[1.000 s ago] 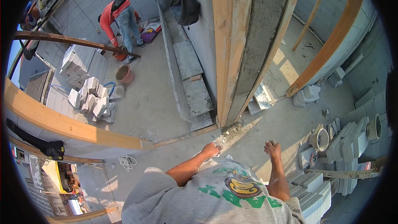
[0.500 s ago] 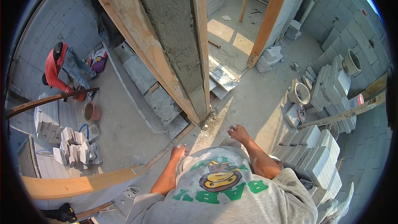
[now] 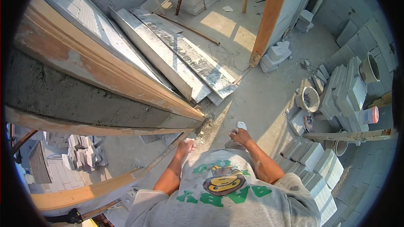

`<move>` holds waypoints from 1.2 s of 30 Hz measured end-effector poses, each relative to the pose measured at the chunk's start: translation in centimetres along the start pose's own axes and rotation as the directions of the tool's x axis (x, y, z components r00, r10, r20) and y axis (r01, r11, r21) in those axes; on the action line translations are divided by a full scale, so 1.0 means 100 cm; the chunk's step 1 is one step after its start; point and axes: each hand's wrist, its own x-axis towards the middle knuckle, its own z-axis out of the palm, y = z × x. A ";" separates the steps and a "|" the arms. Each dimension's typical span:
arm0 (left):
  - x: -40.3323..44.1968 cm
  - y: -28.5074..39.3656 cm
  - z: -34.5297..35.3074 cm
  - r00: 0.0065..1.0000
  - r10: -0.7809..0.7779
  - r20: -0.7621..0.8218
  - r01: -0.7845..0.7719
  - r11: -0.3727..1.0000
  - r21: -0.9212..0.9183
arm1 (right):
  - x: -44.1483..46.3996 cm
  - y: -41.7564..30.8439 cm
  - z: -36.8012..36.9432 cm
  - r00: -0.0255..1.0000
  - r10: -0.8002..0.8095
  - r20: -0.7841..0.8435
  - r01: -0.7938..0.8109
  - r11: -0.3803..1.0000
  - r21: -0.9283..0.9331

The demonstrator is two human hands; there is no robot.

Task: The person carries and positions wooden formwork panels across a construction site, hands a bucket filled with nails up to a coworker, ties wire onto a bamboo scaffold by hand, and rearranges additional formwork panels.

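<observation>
My left hand (image 3: 186, 146) hangs in front of my body with the fingers curled closed, and nothing shows in it. Its fingers look dusted with white. To the right, my right hand (image 3: 239, 136) is also closed, with no object visible in it. Just beyond its knuckles a small white shape (image 3: 241, 125) shows; I cannot tell what it is. Ahead of my left hand lies the foot of a cement-filled column (image 3: 105, 105), edged by wooden boards (image 3: 113, 75). Both hands are apart from the column.
Long panels (image 3: 185, 54) lie beyond the column. On the right are stacked pale blocks (image 3: 311, 155), a bucket (image 3: 308, 99), another bucket (image 3: 369, 68) and a wooden beam (image 3: 349, 136). Broken blocks (image 3: 84, 153) lie at left. Rubble (image 3: 204, 130) dots the floor ahead.
My view has turned right, so the column slants left and more panels show. The person in red at left has gone out of view. Both hands stay low and closed.
</observation>
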 end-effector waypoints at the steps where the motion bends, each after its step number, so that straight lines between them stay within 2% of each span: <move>1: 0.006 0.022 0.024 1.000 0.022 -0.020 -0.022 1.000 0.017 | 0.002 0.007 -0.026 0.999 0.045 -0.001 -0.045 0.999 -0.018; 3: 0.021 0.056 0.069 0.998 0.068 -0.006 -0.067 0.997 0.034 | 0.010 0.012 -0.086 0.991 0.128 -0.030 -0.128 0.992 -0.004; 7: 0.038 0.133 0.138 0.982 0.165 0.092 -0.173 0.980 0.093 | 0.037 0.032 -0.195 0.980 0.147 -0.131 -0.131 0.984 0.122; 10: 0.060 0.138 0.163 0.981 0.181 0.063 -0.187 0.979 0.088 | 0.060 0.038 -0.253 0.961 0.169 -0.219 -0.100 0.950 0.295; 13: 0.061 0.146 0.164 0.996 0.088 0.001 -0.087 0.987 0.137 | 0.080 0.037 -0.284 0.946 0.203 -0.253 -0.057 0.871 0.489; 16: 0.070 0.133 0.155 0.993 0.060 -0.103 -0.023 0.942 0.335 | 0.097 0.031 -0.284 0.949 0.239 -0.204 -0.106 0.855 0.508; 18: 0.083 0.118 0.151 0.995 -0.023 -0.093 0.039 0.983 0.182 | 0.102 0.020 -0.271 0.963 0.245 -0.115 -0.158 0.855 0.493; 20: 0.098 0.116 0.151 0.996 -0.047 -0.076 0.053 0.995 0.080 | 0.101 0.007 -0.260 0.988 0.150 -0.035 -0.124 0.907 0.402; 24: 0.120 0.149 0.167 0.994 -0.020 -0.106 0.022 1.000 0.019 | 0.120 0.008 -0.262 0.992 0.046 0.119 -0.044 0.999 -0.020; 29: 0.178 0.205 0.182 0.994 0.030 -0.110 -0.041 0.994 -0.101 | 0.181 0.032 -0.293 0.993 -0.029 0.111 0.069 0.921 -0.384; 32: 0.212 0.225 0.182 0.986 0.070 -0.150 -0.083 0.993 -0.086 | 0.209 0.007 -0.326 0.994 -0.024 0.105 0.063 0.919 -0.389; 33: 0.208 0.248 0.176 0.986 0.063 -0.151 -0.087 0.983 -0.160 | 0.223 -0.005 -0.337 0.997 -0.023 0.074 0.047 0.936 -0.349; 36: 0.239 0.239 0.160 0.976 0.111 -0.187 -0.152 0.964 -0.220 | 0.249 -0.028 -0.351 1.000 0.021 0.015 -0.018 0.984 -0.175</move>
